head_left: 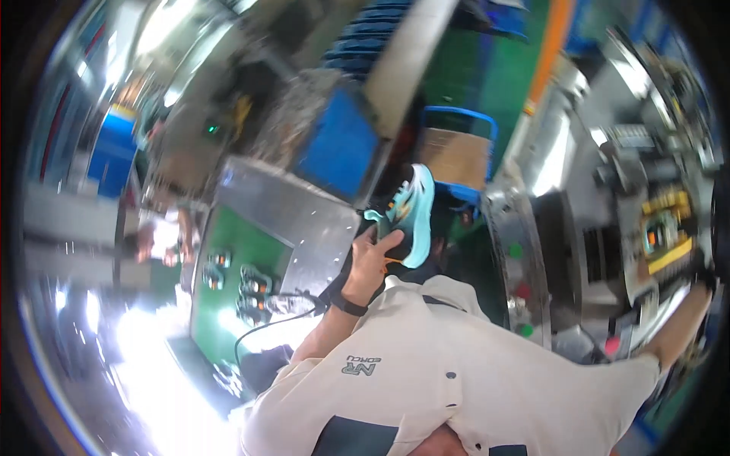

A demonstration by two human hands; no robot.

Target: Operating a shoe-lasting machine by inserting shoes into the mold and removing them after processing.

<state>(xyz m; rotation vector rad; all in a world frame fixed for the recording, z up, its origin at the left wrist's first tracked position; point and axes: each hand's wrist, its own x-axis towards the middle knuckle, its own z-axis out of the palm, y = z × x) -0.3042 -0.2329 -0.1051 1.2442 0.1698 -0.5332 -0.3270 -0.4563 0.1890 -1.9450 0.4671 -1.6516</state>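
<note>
Well, we have a black and light-blue shoe (417,220) up in the air, just past the front of our pale shirt (456,334). No counter holds it up; our left hand (372,258) does. That hand is closed around the ankle end, with the thumb pressed on the side. Maybe we hold it there because the opening gives our fingers a good place to grab. Its toe points away from us and its sole faces right, so nothing covers the sole.

To the left is a counter with a green top (236,235) and a shiny metal rim (319,216). More shoes (255,289) sit on it, some near its left edge and some nearer the middle. They look set in little groups, maybe so they are easy to grab.

Past the counter's far edge is a blue panel (338,144). Farther right, a blue cart (458,193) carries a flat brown board (455,156).

Our right hand (707,277) reaches far out, near a yellow frame (669,258). It's too dark there to tell whether it holds anything.
</note>
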